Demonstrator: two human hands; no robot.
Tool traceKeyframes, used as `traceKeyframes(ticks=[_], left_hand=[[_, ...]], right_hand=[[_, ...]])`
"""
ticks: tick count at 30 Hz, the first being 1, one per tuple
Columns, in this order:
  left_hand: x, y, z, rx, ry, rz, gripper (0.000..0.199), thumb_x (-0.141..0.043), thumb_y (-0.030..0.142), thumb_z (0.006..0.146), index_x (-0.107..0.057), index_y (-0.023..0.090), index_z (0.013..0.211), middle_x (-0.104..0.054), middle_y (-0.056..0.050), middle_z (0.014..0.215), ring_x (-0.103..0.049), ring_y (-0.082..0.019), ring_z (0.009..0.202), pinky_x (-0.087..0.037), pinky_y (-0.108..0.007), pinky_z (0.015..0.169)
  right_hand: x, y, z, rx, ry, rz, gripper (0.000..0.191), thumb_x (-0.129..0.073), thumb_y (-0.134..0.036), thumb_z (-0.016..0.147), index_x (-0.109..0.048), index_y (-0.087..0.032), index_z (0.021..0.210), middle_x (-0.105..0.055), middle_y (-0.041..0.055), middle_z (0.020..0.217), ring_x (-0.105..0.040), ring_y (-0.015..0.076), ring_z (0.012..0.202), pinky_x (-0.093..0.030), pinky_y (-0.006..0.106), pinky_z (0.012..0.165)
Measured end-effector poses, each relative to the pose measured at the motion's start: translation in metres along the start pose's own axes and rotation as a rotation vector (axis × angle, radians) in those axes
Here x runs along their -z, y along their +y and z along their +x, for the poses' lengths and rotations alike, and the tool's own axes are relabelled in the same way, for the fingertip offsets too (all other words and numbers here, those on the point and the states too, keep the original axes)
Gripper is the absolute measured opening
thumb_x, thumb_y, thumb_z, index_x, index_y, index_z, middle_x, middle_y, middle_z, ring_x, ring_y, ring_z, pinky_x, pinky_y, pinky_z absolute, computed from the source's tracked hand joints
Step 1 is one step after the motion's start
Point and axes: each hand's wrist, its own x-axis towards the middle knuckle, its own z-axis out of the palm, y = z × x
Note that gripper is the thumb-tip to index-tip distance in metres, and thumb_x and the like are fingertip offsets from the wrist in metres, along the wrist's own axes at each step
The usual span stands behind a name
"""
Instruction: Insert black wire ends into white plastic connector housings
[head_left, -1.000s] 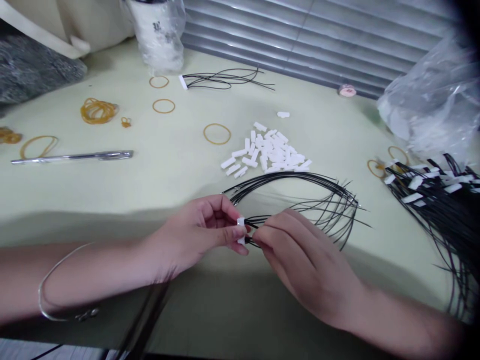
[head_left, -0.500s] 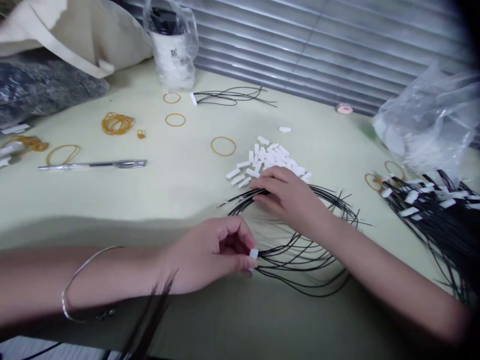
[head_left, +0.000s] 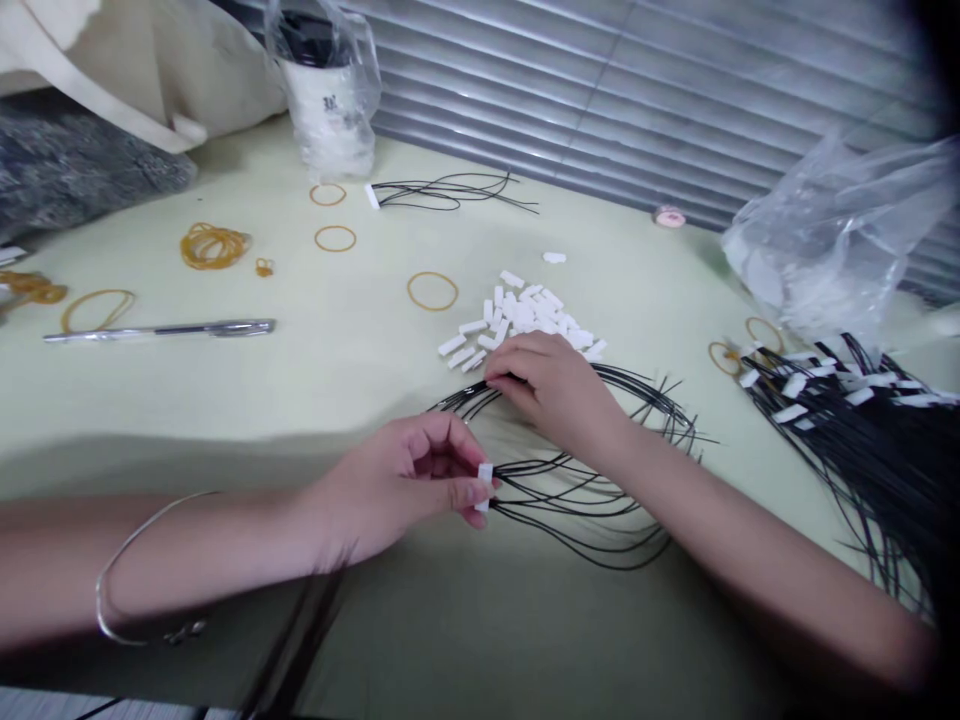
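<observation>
My left hand (head_left: 420,480) pinches a small white connector (head_left: 484,487) between thumb and fingers. Several black wires (head_left: 592,540) run out of the connector's right side and curve beneath my right forearm. My right hand (head_left: 551,385) is closed, thumb and fingertips together on the bundle of black wires (head_left: 637,380) that lies in an arc on the table. Some wire ends reach left of those fingertips, above my left hand. Just behind my right hand is a pile of loose white connectors (head_left: 525,312).
On the green table (head_left: 360,330) lie a pen (head_left: 161,330), orange rubber bands (head_left: 214,246) and a wired connector (head_left: 373,196). A bagged cup (head_left: 330,110) and fabric bag (head_left: 217,70) stand behind. Finished-looking wire bundles (head_left: 840,420) and a plastic bag (head_left: 825,240) are at right.
The view has shifted slightly. My left hand has risen a little with the connector, whose white face shows more. My right fingertips are now closer together on the wires.
</observation>
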Motion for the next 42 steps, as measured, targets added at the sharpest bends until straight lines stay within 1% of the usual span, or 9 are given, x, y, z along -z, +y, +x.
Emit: traceKeyframes(ticks=[4,9,11,13,16,21,29,34,42], left_hand=[[-0.002,0.0,-0.001,-0.008,0.017,-0.055,0.018,-0.066,0.024,0.075,-0.051,0.015,0.079,-0.061,0.004,0.067,-0.06,-0.007,0.066,-0.043,-0.021,0.069],[-0.001,-0.006,0.003,-0.093,0.083,-0.297,0.015,-0.066,0.017,0.075,-0.052,0.013,0.081,-0.061,0.003,0.073,-0.059,-0.007,0.068,-0.047,-0.021,0.068],[0.0,-0.007,0.005,-0.135,0.116,-0.389,0.014,-0.066,0.014,0.075,-0.053,0.013,0.08,-0.06,0.002,0.075,-0.058,-0.008,0.071,-0.049,-0.022,0.069],[0.0,-0.008,0.006,-0.165,0.13,-0.396,0.013,-0.066,0.014,0.075,-0.053,0.013,0.08,-0.058,0.003,0.074,-0.057,-0.007,0.071,-0.05,-0.022,0.07],[0.001,-0.008,0.006,-0.173,0.135,-0.352,0.013,-0.066,0.015,0.075,-0.055,0.014,0.081,-0.055,0.003,0.074,-0.056,-0.007,0.072,-0.05,-0.022,0.07],[0.0,-0.006,0.004,-0.154,0.128,-0.379,0.013,-0.065,0.015,0.075,-0.055,0.014,0.082,-0.054,0.003,0.077,-0.057,-0.008,0.075,-0.049,-0.021,0.071],[0.001,-0.005,0.007,-0.13,0.141,-0.482,0.013,-0.066,0.014,0.074,-0.055,0.013,0.082,-0.057,0.002,0.077,-0.057,-0.008,0.075,-0.048,-0.02,0.07],[0.001,-0.003,0.008,-0.112,0.137,-0.514,0.014,-0.065,0.011,0.074,-0.053,0.012,0.082,-0.056,0.002,0.076,-0.057,-0.008,0.072,-0.048,-0.02,0.069],[0.002,-0.005,0.006,-0.116,0.117,-0.483,0.012,-0.064,0.012,0.076,-0.053,0.013,0.082,-0.056,0.002,0.076,-0.058,-0.008,0.073,-0.049,-0.02,0.07]], right_hand=[[0.001,0.0,-0.002,-0.043,0.073,0.023,0.009,-0.049,-0.013,0.085,-0.056,-0.017,0.081,-0.061,0.0028,0.086,-0.054,0.0134,0.083,-0.042,0.028,0.079],[0.036,-0.03,-0.017,-0.133,0.217,-0.052,0.006,-0.043,-0.015,0.087,-0.049,-0.016,0.087,-0.055,0.0027,0.079,-0.051,0.0118,0.07,-0.041,0.024,0.063],[0.05,-0.05,-0.027,-0.159,0.185,-0.089,0.004,-0.044,-0.017,0.087,-0.048,-0.017,0.086,-0.053,0.0006,0.074,-0.048,0.0103,0.063,-0.038,0.023,0.057],[0.056,-0.067,-0.036,-0.161,0.076,-0.136,0.006,-0.045,-0.016,0.087,-0.049,-0.017,0.083,-0.051,0.0008,0.072,-0.047,0.0115,0.063,-0.037,0.025,0.056],[0.047,-0.076,-0.042,-0.154,-0.1,-0.147,0.01,-0.043,-0.013,0.087,-0.051,-0.018,0.085,-0.053,0.0023,0.075,-0.048,0.0147,0.068,-0.038,0.029,0.062],[0.029,-0.068,-0.041,-0.181,-0.169,-0.126,0.013,-0.042,-0.009,0.086,-0.052,-0.017,0.086,-0.054,0.0032,0.08,-0.049,0.0161,0.073,-0.039,0.03,0.065],[0.035,-0.07,-0.035,-0.152,-0.159,-0.17,0.013,-0.049,-0.006,0.082,-0.053,-0.018,0.08,-0.054,0.0021,0.078,-0.048,0.0161,0.073,-0.04,0.032,0.068],[0.036,-0.071,-0.037,-0.128,-0.146,-0.2,0.013,-0.049,-0.006,0.082,-0.053,-0.018,0.084,-0.054,0.0038,0.079,-0.048,0.0178,0.074,-0.04,0.033,0.068],[0.027,-0.074,-0.038,-0.101,-0.125,-0.194,0.012,-0.048,-0.006,0.082,-0.053,-0.017,0.083,-0.052,0.0043,0.078,-0.047,0.018,0.073,-0.04,0.033,0.066]])
